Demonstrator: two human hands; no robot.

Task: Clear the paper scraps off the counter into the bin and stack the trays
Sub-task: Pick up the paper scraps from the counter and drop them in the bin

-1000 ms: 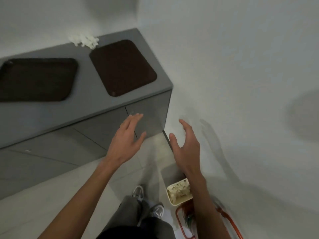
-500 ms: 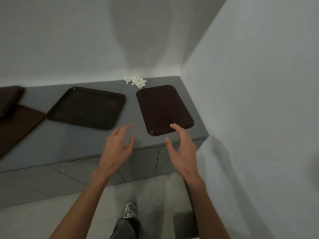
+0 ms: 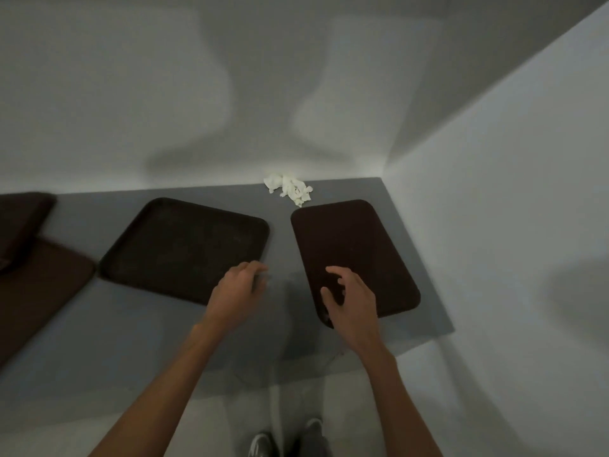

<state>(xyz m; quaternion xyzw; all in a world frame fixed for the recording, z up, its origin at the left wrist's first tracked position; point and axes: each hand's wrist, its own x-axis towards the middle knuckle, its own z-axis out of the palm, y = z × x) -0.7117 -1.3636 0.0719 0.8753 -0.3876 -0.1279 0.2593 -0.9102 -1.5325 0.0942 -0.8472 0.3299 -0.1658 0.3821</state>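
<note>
The grey table (image 3: 148,351) looks bigger and closer than it did half a second ago, and I now see more of its top. It runs into the corner of two pale walls (image 3: 494,192). Four dark brown trays lie on it, none stacked on the two near me. The middle tray (image 3: 178,245) lies a little crooked. The right tray (image 3: 352,239) lies just beside it with a strip of bare table between them. At the far left a brown tray (image 3: 39,291) lies with another dark tray (image 3: 19,219) partly on top of it. Both hands have come forward; before, they hung out in front of the table edge, and now they are over the top. My left hand (image 3: 237,291) is over the near right corner of the middle tray, fingers loosely bent and holding nothing; I cannot tell if it touches. My right hand (image 3: 349,301) is over the near left corner of the right tray, fingers spread wide and holding nothing. The white paper scraps (image 3: 290,189) are in the same spot, in a small heap by the back wall, just behind the right tray.
</note>
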